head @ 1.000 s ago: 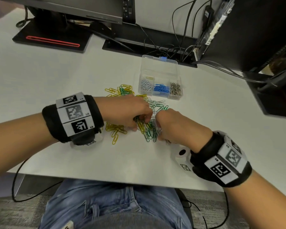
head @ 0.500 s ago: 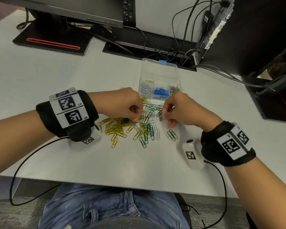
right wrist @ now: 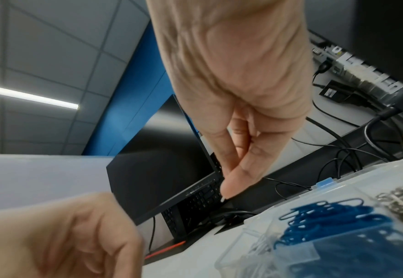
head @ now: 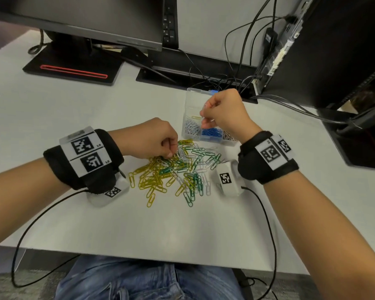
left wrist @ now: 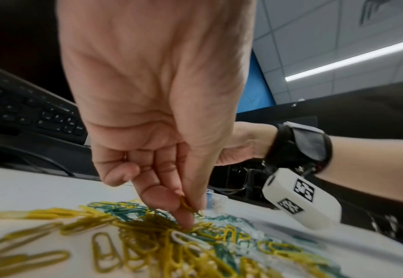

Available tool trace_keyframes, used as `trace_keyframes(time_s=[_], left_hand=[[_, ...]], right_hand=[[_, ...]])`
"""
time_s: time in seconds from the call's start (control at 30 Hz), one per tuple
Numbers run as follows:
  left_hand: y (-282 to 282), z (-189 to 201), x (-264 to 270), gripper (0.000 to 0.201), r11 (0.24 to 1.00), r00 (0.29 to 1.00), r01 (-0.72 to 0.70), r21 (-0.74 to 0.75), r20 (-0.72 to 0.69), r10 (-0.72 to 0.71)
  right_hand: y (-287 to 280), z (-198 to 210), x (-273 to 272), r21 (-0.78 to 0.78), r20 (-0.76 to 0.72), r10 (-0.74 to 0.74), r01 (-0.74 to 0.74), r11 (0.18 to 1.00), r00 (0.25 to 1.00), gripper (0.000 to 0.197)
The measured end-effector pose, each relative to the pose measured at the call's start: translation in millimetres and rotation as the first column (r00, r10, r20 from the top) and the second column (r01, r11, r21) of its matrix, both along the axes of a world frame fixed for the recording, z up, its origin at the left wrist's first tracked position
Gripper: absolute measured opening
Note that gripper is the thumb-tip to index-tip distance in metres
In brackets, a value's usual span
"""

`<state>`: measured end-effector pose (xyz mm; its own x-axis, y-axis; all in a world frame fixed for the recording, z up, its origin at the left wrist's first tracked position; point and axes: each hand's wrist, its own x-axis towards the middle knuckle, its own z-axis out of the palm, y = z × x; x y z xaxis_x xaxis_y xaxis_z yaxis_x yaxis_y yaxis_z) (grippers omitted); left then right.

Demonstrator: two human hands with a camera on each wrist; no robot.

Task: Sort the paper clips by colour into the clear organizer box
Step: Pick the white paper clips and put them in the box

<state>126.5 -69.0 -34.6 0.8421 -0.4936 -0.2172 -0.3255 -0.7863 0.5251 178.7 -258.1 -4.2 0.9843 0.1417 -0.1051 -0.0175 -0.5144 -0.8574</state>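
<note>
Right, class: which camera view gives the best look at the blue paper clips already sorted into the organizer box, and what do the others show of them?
The head view: the blue paper clips sit sharp in the organizer box's middle front compartment, between white and silver clips. The right wrist view shows them larger but blurred. The left wrist view does not show them.

White desk (head: 95,224); near the middle, a loose heap of yellow, green and white paper clips (head: 173,169); just beyond, clear organizer box (head: 192,98); far left, black monitor base (head: 74,63); far right, cables (head: 290,102).
</note>
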Motion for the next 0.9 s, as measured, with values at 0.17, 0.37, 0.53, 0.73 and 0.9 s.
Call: trace_keyframes(time_s=[0.17, 0.37, 0.53, 0.73, 0.9], left_hand=[[4.3, 0.1, -3.6, 0.028, 0.988, 0.988, 0.104, 0.117, 0.106, -0.116], [-2.9, -2.3, -21.8, 0.044, 0.869, 0.893, 0.385, 0.312, 0.110, -0.435], [-13.4, -0.3, -17.9, 0.054, 0.863, 0.899, 0.293, 0.412, 0.188, -0.395], [-7.2, 2.7, -11.7, 0.051, 0.820, 0.908, 0.236, 0.521, 0.184, -0.377], [-11.5, 3.3, -11.8, 0.047, 0.842, 0.893, 0.284, 0.458, 0.194, -0.407]], right_hand=[[-0.3, -3.9, 7.6, -0.192, 0.089, 0.061, -0.043, 0.981, 0.994, 0.017], [-26.6, 3.9, -34.6, -0.515, 0.012, 0.398, -0.335, 0.789, 0.917, 0.026], [-33.4, -6.7, -54.7, -0.648, -0.253, 0.478, -0.514, 0.562, 0.841, 0.051], [-47.8, -6.1, -60.0, -0.709, -0.322, 0.408, -0.504, 0.493, 0.854, 0.048], [-36.9, -7.8, -58.5, -0.678, -0.216, 0.508, -0.502, 0.537, 0.834, 0.051]])
